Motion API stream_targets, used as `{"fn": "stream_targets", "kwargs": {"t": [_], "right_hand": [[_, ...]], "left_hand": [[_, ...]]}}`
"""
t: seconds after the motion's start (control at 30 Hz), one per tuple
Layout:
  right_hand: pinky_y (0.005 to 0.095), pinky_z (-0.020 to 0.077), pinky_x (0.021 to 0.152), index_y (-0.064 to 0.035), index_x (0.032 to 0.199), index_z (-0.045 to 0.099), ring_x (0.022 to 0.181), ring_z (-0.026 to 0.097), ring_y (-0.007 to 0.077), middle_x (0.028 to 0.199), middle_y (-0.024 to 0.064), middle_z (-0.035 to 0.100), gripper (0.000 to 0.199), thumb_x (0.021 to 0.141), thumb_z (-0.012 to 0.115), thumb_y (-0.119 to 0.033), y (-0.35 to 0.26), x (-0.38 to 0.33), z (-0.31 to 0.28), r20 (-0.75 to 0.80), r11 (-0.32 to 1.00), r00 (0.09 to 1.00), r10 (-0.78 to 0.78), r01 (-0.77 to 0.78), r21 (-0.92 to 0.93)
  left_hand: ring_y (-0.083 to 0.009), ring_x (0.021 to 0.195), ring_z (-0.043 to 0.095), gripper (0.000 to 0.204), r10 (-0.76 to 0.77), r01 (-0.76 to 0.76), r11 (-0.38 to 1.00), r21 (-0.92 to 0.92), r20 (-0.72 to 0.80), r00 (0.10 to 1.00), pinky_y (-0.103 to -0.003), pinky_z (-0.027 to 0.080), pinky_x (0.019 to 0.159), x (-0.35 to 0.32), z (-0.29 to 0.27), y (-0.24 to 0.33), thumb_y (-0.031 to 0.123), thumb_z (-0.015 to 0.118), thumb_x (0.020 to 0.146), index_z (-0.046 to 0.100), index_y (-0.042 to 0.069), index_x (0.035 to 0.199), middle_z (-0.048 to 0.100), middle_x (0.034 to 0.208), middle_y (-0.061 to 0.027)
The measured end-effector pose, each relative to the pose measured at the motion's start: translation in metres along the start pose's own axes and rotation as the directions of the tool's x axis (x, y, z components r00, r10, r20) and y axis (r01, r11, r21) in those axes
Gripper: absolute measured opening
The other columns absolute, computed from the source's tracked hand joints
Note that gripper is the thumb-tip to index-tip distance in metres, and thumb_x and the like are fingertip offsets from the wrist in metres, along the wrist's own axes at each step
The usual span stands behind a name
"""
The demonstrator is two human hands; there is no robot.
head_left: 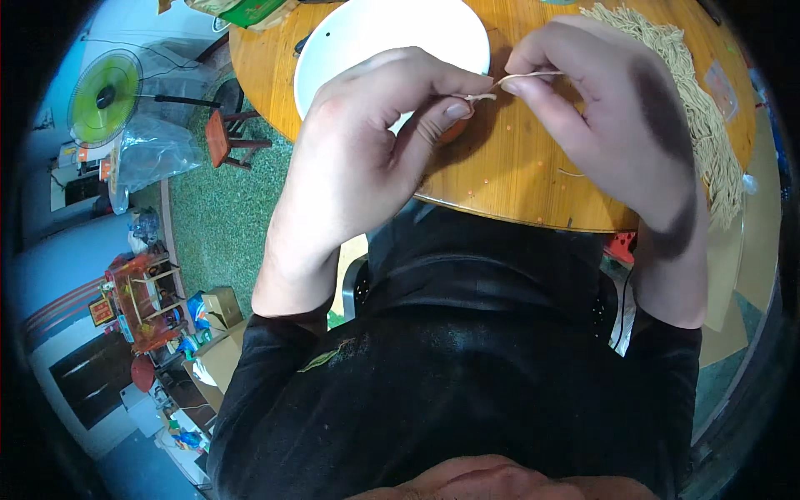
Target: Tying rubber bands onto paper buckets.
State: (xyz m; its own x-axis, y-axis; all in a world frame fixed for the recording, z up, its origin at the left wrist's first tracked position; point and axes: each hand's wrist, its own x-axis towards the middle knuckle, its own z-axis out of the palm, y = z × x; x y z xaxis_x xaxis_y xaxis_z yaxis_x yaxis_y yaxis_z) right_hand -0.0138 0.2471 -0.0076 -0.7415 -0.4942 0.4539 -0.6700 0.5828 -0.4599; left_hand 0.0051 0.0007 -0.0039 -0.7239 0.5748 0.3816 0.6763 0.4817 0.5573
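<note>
The left hand (364, 137) and right hand (612, 108) pinch thin beige string (483, 97) above the wooden surface (517, 196), probably fingertip-held for fine control; a strand bundle (707, 133) lies right, seemingly for easy reach.

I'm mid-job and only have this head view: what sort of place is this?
Probably a lived-in room in a home, though a small home workshop is possible. The round wooden table, green fan and low reddish wooden seat suggest it.
</note>
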Motion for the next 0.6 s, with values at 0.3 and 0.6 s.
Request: {"fn": "stream_targets", "kwargs": {"t": [0.3,0.6], "right_hand": [[0.0359,0.0556,0.075,-0.0066,0.097,0.077,0.084,0.071,0.0239,0.094,0.0096,0.072,0.011,0.092,0.080,-0.016,-0.021,0.022,-0.028,0.145,0.999,0.989,-0.022,0.027,-0.032],[0.0359,0.0551,0.078,-0.0103,0.098,0.076,0.090,0.069,0.0256,0.099,0.0091,0.069,0.009,0.091,0.080,-0.014,-0.003,0.021,0.000,-0.041,0.977,0.983,-0.180,0.174,-0.126]], "left_hand": [[-0.0145,0.099,0.074,0.018,-0.380,0.386,0.852,-0.355,0.088,0.921,-0.032,0.067,0.091,0.004,-0.004,0.003,0.001,0.069,0.105,0.069,-0.008,0.121,0.076,0.107,-0.0103],[-0.0124,0.097,0.073,0.016,-0.416,0.463,0.800,-0.383,0.202,0.887,-0.030,0.064,0.090,0.007,-0.009,-0.003,0.004,0.067,0.108,0.070,-0.006,0.120,0.076,0.104,-0.0080]]}}
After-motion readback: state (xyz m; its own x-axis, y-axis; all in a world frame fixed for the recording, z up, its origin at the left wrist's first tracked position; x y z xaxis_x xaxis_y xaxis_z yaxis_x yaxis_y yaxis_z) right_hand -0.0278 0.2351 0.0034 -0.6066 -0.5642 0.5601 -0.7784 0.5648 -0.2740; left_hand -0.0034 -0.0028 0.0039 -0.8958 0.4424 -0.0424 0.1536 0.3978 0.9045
